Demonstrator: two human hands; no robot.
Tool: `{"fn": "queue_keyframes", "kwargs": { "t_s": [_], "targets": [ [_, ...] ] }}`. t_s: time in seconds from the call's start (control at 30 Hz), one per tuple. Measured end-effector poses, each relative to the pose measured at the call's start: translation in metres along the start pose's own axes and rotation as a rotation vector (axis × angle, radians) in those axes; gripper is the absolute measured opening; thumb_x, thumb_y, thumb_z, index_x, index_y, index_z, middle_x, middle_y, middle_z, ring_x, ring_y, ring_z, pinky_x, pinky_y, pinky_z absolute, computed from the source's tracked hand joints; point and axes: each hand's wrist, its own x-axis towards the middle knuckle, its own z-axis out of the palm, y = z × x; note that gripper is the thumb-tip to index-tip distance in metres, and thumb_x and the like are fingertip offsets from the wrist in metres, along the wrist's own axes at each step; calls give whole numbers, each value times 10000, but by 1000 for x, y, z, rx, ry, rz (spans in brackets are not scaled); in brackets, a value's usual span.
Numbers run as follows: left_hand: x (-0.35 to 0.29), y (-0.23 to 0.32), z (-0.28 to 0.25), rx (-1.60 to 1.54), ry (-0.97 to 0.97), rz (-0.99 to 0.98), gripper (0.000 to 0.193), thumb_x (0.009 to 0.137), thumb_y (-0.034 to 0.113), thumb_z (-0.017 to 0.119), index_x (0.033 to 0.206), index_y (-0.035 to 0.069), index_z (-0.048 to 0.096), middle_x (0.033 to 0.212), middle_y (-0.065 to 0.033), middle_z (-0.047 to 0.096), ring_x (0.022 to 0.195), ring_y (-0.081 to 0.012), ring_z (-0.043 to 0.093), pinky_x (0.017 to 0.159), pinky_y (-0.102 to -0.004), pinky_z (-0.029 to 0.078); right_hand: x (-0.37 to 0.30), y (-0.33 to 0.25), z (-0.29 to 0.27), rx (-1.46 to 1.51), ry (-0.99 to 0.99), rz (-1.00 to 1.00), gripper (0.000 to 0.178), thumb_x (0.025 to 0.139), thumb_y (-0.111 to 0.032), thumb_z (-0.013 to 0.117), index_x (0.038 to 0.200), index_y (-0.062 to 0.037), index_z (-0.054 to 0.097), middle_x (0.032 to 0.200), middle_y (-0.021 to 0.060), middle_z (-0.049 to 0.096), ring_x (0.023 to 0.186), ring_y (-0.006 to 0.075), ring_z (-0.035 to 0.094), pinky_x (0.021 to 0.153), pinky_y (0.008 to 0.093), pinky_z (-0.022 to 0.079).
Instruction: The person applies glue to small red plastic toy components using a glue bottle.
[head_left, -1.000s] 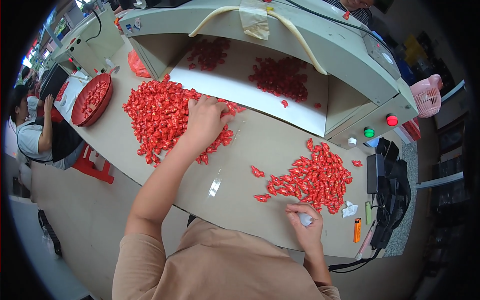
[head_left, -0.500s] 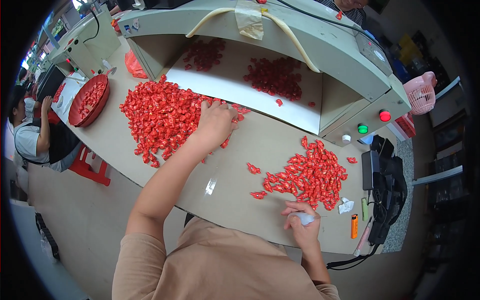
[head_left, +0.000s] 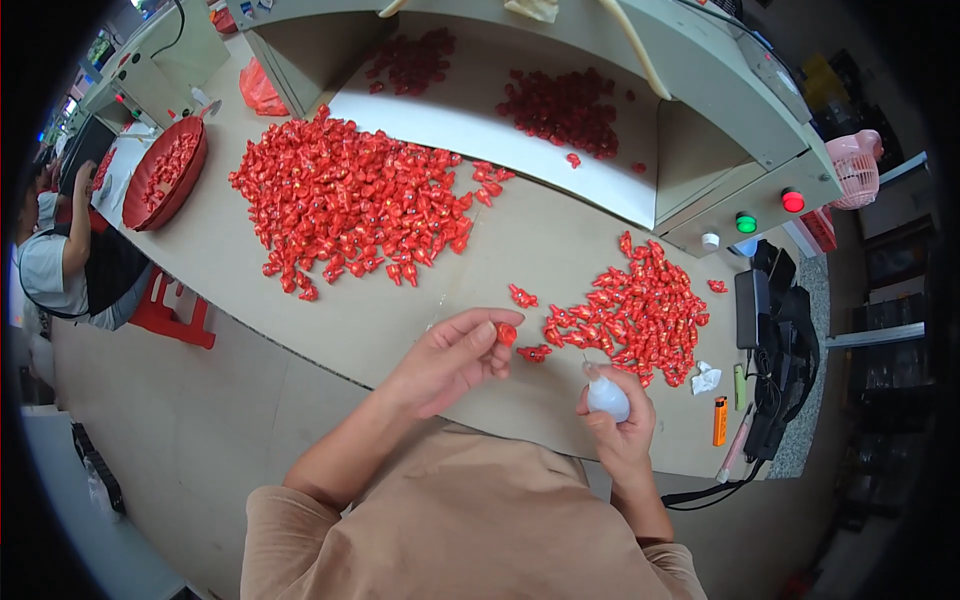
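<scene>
Between the thumb and fingers of my left hand (head_left: 448, 360) is a small red figurine (head_left: 506, 333), held above the near edge of the table. My right hand (head_left: 622, 425) grips a small white squeeze bottle (head_left: 607, 397) with a thin needle tip pointing up. A large heap of small red figurines (head_left: 345, 195) lies at the left, beyond my left hand. Just past the bottle spreads a smaller group of red figurines (head_left: 650, 315), with a couple of single ones beside it, near my left fingertips.
A grey-green open-fronted machine (head_left: 690, 215) with lit buttons stands at the back, more red pieces inside. At right lie an orange lighter (head_left: 720, 420), crumpled tissue (head_left: 705, 378) and a black bag (head_left: 785, 350). A red basket (head_left: 168, 172) and a seated person are at left.
My left hand has come back from the large heap toward me with a red figurine. My right hand has turned the bottle so its tip points up. The view has shifted slightly.
</scene>
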Motion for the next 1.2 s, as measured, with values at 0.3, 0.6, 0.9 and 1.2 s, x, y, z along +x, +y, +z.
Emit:
{"fn": "queue_keyframes", "kwargs": {
  "t_s": [0.3, 0.6, 0.9, 1.2],
  "targets": [
    [-23, -25, -3, -216, 15, -129, 317, 1000, 274, 438, 1197, 50, 547, 783, -9, 536, 719, -128, 475, 675, -305, 429, 1, -5, 17, 62, 250, -30, 605, 811, -597, 615, 965, -32, 466, 802, 60, 512, 642, 110, 511, 545, 227, 398],
    [-28, -26, -5, -287, 25, -199, 317, 994, 292, 447, 1161, 50, 565, 795, -14, 568, 743, -134, 503, 680, -295, 442, 8, -13, 21, 45, 316, -106, 611, 778, -600, 656, 918, -32, 480, 809, 74, 531, 707, 159, 506, 624, 288, 414],
    [-28, -34, -11, -356, 9, -209, 311, 995, 303, 454, 1135, 48, 563, 859, 12, 585, 771, -82, 539, 720, -290, 461, 20, -10, 27, -119, 152, -368, 433, 767, -329, 781, 937, -6, 548, 735, 79, 586, 608, 166, 521, 532, 279, 405],
    [-26, -35, -8, -410, 93, -211, 264, 977, 270, 492, 1094, 48, 572, 814, -17, 628, 741, -105, 567, 665, -291, 452, 24, -8, 30, -231, 92, -435, 421, 738, -301, 806, 935, -23, 560, 703, 70, 580, 564, 179, 525, 489, 285, 396]
  ]
}}
